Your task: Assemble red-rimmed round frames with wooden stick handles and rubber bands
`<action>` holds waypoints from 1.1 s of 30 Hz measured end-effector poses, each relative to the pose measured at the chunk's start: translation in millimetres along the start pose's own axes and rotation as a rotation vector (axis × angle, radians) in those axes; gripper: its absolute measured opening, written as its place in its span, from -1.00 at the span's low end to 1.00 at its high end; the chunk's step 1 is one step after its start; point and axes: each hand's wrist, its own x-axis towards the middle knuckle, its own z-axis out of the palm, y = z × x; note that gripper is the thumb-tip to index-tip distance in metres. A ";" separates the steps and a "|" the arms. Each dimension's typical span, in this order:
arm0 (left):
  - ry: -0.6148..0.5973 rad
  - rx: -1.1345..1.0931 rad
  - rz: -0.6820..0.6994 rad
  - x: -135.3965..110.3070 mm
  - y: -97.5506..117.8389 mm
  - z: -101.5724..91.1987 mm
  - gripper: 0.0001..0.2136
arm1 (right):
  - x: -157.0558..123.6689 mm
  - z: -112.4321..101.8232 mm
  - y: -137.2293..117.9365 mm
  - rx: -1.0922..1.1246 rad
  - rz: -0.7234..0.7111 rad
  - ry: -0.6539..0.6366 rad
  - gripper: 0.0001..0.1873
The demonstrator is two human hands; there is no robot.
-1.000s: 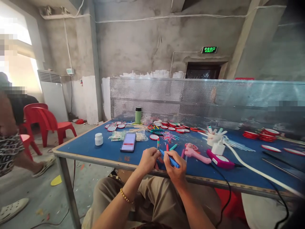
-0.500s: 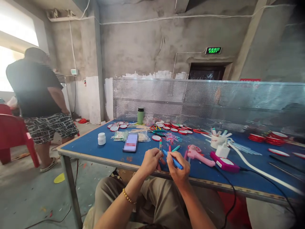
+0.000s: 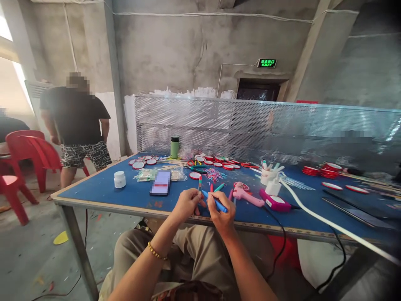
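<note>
My left hand point(image 3: 187, 203) is closed around a thin flat stick point(image 3: 200, 183) with red, green and pale bands, held upright above the table's front edge. In my right hand point(image 3: 223, 213) is a blue marker point(image 3: 220, 205), gripped like a pen, its tip close to the stick. Whether the tip touches the stick, I cannot tell. Just beyond my hands lie a red marker point(image 3: 211, 187) and a teal marker point(image 3: 221, 187). A white disc with a red rim point(image 3: 196, 176) lies behind the stick.
Left on the blue table point(image 3: 103, 190) are a white jar point(image 3: 119, 179) and a phone point(image 3: 161, 183). A green bottle point(image 3: 174, 148) stands at the back. To the right are a pink glue gun point(image 3: 247, 195), a purple device point(image 3: 275, 201) and a cup of sticks point(image 3: 267, 173). Another person point(image 3: 78, 119) stands left.
The view has shifted, so the table things appear further left. Both hands keep their hold on the stick and marker. The other person has turned and moved rightward in view.
</note>
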 end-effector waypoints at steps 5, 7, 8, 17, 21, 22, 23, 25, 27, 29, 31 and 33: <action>0.017 0.029 0.011 -1.8 2.8 -0.3 -0.73 | -1.1 1.0 1.0 0.006 0.019 0.001 -0.87; 0.021 0.036 0.013 -2.2 3.7 -0.2 -0.72 | -1.0 1.1 0.8 0.005 0.021 -0.005 -0.87; 0.022 0.039 0.013 -2.4 4.1 -0.1 -0.72 | -0.9 1.0 0.6 0.004 0.021 -0.009 -0.87; 0.023 0.089 0.023 -3.9 6.8 0.5 -0.76 | 0.7 0.7 -2.1 0.001 0.013 -0.034 -0.89; 0.029 0.108 0.027 -4.0 6.5 0.5 -0.78 | 2.2 0.8 -3.2 -0.004 0.001 -0.037 -0.88; 0.029 0.111 0.028 -4.0 6.4 0.4 -0.78 | 2.5 0.9 -3.3 -0.007 -0.002 -0.038 -0.88; 0.028 0.113 0.029 -4.0 6.2 0.3 -0.79 | 2.7 0.8 -3.3 -0.010 -0.004 -0.039 -0.88; 0.026 0.117 0.034 -3.8 5.8 0.1 -0.79 | 2.8 0.6 -3.4 -0.016 -0.008 -0.040 -0.88; 0.028 0.120 0.038 -3.5 5.3 0.0 -0.79 | 2.7 0.1 -3.9 -0.020 -0.007 -0.035 -0.86; 0.030 0.120 0.040 -3.0 4.7 0.0 -0.79 | 2.6 -0.6 -4.8 -0.021 0.002 -0.018 -0.85; 0.028 0.116 0.035 -2.7 4.3 0.2 -0.78 | 2.7 -1.2 -5.8 -0.023 0.013 0.003 -0.85; 0.029 0.112 0.029 -2.8 4.3 0.3 -0.78 | 2.9 -1.3 -6.2 -0.025 0.013 0.013 -0.85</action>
